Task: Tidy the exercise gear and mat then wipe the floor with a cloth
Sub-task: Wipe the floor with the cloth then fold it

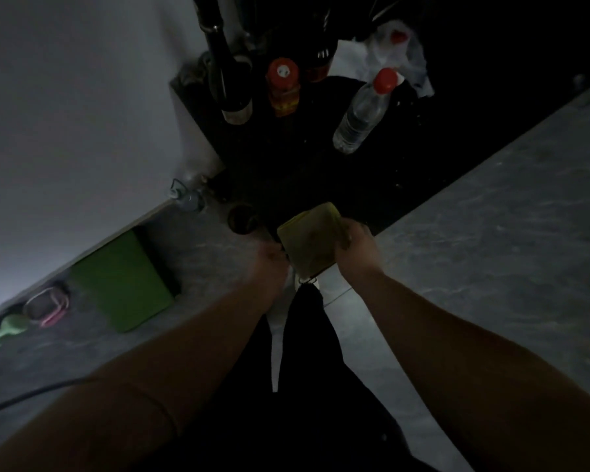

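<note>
Head view, dim light, looking down past two bare forearms. One folded yellow-green cloth (309, 241) is held in front of the body, over the near edge of a black cabinet top (321, 172). The right hand (356, 241) is clamped on the right edge of the cloth, fingers curled round it. The left hand (269, 264) is at the lower left corner of the cloth, touching it; whether its fingers are closed on the fabric cannot be told in the gloom.

On the cabinet top beyond the cloth stand one dark wine bottle (230, 86), one orange bottle with a red cap (282, 88) just right of it, and one clear plastic bottle with a red cap (363, 112), tilted, further right. Crumpled white plastic (401, 59) lies behind the clear bottle.

Left of the cloth, on the grey marbled floor (491, 233) along the base of the white wall (65, 114), lie one green foam block (123, 284), one coil of pink and white band (48, 306) touching the block's far side, and one pale green dumbbell (2, 332) beyond the coil. One small clear bottle (188, 197) lies at the wall corner beside the cabinet. One dark cable (24, 396) crosses the floor at lower left
</note>
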A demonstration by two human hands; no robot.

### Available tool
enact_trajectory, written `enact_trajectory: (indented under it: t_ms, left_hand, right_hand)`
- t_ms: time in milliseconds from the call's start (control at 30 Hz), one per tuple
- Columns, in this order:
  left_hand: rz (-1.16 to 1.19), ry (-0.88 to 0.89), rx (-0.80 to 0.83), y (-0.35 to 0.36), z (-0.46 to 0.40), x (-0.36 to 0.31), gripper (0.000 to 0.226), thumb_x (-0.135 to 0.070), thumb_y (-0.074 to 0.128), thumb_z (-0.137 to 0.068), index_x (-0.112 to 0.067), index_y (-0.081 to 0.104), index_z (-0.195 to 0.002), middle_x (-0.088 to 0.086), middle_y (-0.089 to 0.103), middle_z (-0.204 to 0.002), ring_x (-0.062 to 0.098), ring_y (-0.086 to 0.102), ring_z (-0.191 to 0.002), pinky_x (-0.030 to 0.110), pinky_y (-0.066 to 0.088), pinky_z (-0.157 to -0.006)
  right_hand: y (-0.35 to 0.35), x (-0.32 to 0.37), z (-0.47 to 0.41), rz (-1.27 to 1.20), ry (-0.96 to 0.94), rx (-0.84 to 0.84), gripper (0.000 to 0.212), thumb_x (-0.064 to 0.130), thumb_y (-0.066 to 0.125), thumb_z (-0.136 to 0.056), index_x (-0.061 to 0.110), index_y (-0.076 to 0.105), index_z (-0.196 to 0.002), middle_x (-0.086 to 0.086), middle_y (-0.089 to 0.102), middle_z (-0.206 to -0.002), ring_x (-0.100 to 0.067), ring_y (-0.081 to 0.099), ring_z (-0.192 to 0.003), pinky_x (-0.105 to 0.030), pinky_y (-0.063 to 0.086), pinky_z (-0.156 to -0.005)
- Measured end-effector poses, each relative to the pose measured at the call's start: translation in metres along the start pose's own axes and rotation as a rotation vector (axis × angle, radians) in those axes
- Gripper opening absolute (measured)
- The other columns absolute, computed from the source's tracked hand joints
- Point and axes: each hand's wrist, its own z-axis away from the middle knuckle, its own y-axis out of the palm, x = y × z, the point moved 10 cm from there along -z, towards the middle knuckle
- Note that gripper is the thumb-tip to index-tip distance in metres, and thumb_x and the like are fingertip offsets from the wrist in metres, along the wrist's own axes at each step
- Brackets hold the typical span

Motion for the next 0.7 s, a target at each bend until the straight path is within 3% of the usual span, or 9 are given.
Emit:
enact_trajectory:
  t_ms: [33,100,200,300,400,500,567,633,700]
  left_hand:
    - [0.044,-0.067,-0.072,-0.002,0.003,-0.006,0.020,-0.006,0.044,-0.101,-0.015,0.054,-0.087,0.004,0.055,-0.078,0.014,0.059,-0.070,0.023,0.047,-0.055]
    - [0.103,-0.152,-0.148,0.001,-0.004,-0.002,0.016,0.004,0.042,-0.098,-0.005,0.053,-0.106,0.010,0.058,-0.090,0.026,0.057,-0.079,0.023,0.050,-0.062]
    - [0.162,-0.290,-0.243,0.007,-0.008,0.003,0.035,-0.007,0.056,-0.093,-0.008,0.050,-0.128,0.013,0.062,-0.115,0.029,0.062,-0.096,0.040,0.054,-0.085]
    - [0.259,-0.347,-0.368,0.005,-0.004,0.004,0.033,-0.016,0.064,-0.091,-0.012,0.046,-0.118,0.002,0.052,-0.097,0.011,0.051,-0.078,0.027,0.043,-0.065]
    - [0.240,-0.337,-0.390,0.006,-0.007,0.003,0.028,-0.016,0.066,-0.090,-0.008,0.052,-0.113,-0.002,0.050,-0.086,0.014,0.055,-0.078,0.023,0.039,-0.053]
    - [0.288,-0.303,-0.346,0.008,-0.012,0.000,0.010,-0.010,0.063,-0.093,-0.011,0.059,-0.102,-0.003,0.055,-0.076,0.010,0.054,-0.066,0.011,0.039,-0.039]
    - [0.300,-0.281,-0.317,0.007,-0.011,0.001,0.016,-0.006,0.059,-0.093,-0.014,0.062,-0.106,-0.002,0.058,-0.077,0.011,0.055,-0.065,0.016,0.045,-0.045]
    - [0.322,-0.263,-0.322,0.000,-0.002,0.006,0.018,-0.007,0.060,-0.090,-0.011,0.065,-0.107,0.003,0.064,-0.084,0.020,0.063,-0.074,0.031,0.056,-0.062]
    - [0.432,-0.247,-0.369,-0.012,0.014,0.011,0.012,-0.009,0.061,-0.088,-0.015,0.066,-0.098,0.004,0.066,-0.085,0.023,0.065,-0.079,0.036,0.057,-0.072]
  right_hand:
    - [0.000,-0.001,-0.011,0.011,-0.011,0.015,0.050,0.017,0.055,-0.093,0.021,0.045,-0.142,-0.009,0.047,-0.138,-0.030,0.052,-0.121,-0.048,0.045,-0.102]
    - [0.002,-0.006,-0.030,0.059,-0.003,0.063,0.058,0.020,0.058,-0.093,0.020,0.038,-0.147,-0.010,0.042,-0.143,-0.031,0.045,-0.128,-0.050,0.042,-0.106]
    - [0.006,-0.014,-0.049,0.111,0.022,0.104,0.064,0.022,0.062,-0.091,0.016,0.034,-0.148,-0.013,0.039,-0.145,-0.035,0.040,-0.131,-0.050,0.041,-0.106]
    - [0.012,-0.018,-0.058,0.033,0.068,0.148,0.068,0.022,0.067,-0.087,0.015,0.034,-0.146,-0.015,0.043,-0.140,-0.037,0.046,-0.126,-0.048,0.044,-0.101]
    - [0.020,-0.016,-0.062,-0.060,0.095,0.206,0.066,0.020,0.068,-0.087,0.011,0.034,-0.143,-0.016,0.052,-0.132,-0.028,0.055,-0.110,-0.034,0.045,-0.085]
    - [0.033,-0.011,-0.063,-0.060,0.120,0.314,0.056,0.026,0.066,-0.091,0.005,0.042,-0.136,-0.014,0.058,-0.124,-0.020,0.054,-0.097,-0.030,0.044,-0.080]
    - [0.038,-0.006,-0.062,-0.041,0.127,0.389,0.046,0.024,0.064,-0.092,0.004,0.050,-0.131,-0.013,0.058,-0.122,-0.024,0.056,-0.101,-0.033,0.047,-0.084]
    - [0.040,0.000,-0.056,-0.073,0.140,0.452,0.042,0.016,0.062,-0.092,0.007,0.051,-0.132,-0.014,0.058,-0.121,-0.027,0.057,-0.105,-0.038,0.050,-0.091]
    - [0.039,0.012,-0.042,-0.165,0.130,0.512,0.043,0.011,0.060,-0.092,0.010,0.052,-0.134,-0.013,0.058,-0.121,-0.028,0.058,-0.106,-0.044,0.051,-0.096]
